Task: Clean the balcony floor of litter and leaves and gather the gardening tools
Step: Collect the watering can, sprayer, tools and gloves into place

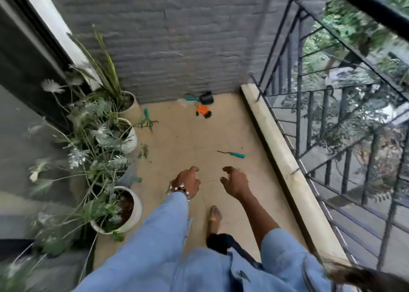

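No readable text, label, brand, number or sign anywhere on the balcony.

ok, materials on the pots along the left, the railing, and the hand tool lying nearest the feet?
Pots: likely glazed ceramic, white with a smooth rounded rim, though plastic is possible. Railing: dark painted metal, going by its thin straight bars. Hand tool: slim dark metal shaft with a teal handle, probably plastic or rubber; blur leaves the finish open.

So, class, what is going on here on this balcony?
A person stands on the balcony floor with the left hand and right hand held out. The left holds nothing; something small and orange shows at the right. A teal-handled tool lies ahead; farther off are another teal tool, an orange toy and a black pot.
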Available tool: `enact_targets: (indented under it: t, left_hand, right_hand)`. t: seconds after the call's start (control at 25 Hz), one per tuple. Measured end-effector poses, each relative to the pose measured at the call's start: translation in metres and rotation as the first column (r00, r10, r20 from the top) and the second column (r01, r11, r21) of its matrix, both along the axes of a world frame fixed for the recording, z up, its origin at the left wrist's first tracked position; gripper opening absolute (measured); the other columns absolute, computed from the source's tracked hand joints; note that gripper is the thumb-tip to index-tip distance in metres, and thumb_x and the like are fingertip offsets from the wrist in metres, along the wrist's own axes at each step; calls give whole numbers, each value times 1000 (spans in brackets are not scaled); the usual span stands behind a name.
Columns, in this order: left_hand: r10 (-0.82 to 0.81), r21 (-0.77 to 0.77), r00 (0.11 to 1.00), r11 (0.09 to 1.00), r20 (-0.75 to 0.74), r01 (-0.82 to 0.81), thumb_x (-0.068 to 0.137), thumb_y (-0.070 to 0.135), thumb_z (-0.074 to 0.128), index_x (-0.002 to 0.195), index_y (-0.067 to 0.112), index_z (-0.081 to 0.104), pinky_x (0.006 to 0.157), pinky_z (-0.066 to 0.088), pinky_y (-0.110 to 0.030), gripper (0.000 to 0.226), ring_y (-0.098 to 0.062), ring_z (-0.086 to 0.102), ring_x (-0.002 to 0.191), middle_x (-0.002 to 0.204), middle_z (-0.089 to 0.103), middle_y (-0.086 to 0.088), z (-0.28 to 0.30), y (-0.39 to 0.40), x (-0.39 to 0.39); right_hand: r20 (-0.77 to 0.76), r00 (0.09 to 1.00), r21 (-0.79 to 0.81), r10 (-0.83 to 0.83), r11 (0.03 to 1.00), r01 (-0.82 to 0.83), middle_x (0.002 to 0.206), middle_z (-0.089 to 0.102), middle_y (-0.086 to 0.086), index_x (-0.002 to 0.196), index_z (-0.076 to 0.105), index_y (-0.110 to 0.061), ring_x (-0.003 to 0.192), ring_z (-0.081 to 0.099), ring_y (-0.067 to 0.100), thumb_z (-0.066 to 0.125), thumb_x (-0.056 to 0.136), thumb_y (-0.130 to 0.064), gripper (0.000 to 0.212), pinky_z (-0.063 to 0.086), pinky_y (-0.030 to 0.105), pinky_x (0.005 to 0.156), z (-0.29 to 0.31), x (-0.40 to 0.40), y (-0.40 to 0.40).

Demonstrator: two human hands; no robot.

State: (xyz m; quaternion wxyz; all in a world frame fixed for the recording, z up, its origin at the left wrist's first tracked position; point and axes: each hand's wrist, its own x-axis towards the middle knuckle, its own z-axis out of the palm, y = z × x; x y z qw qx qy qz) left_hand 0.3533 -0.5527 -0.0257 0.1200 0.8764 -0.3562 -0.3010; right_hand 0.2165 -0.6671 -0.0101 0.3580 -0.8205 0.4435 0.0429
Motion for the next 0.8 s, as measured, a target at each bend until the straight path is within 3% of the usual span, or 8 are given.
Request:
enact_targets:
  t: [0.32,0.48,0.8]
  left_hand:
    - [225,-18,974,974,-3,-225,94,23,51,138,20,44,96,48,-41,45,-31,57,112,120,61,-12,3,-102,137]
    - [309,-42,951,950,-20,-310,94,22,54,138,18,46,97,48,-39,45,-32,57,114,121,62,-14,2,-149,194]
    - [262,41,964,965,-42,-260,94,21,53,137,16,47,98,46,-37,44,-32,55,117,121,63,-14,-30,-268,331]
  right_hand:
    - [6,972,40,237,971,-237,123,62,17,131,51,-6,116,55,33,57,92,-17,41,37,30,96,3,154,-142]
    - [46,974,48,222,973,-224,127,60,14,131,53,-8,117,55,32,57,92,-17,40,39,27,95,8,227,-205]
    - [-45,975,97,216,973,-211,133,57,9,126,58,-7,116,57,29,59,92,-21,37,36,25,96,-28,344,-320]
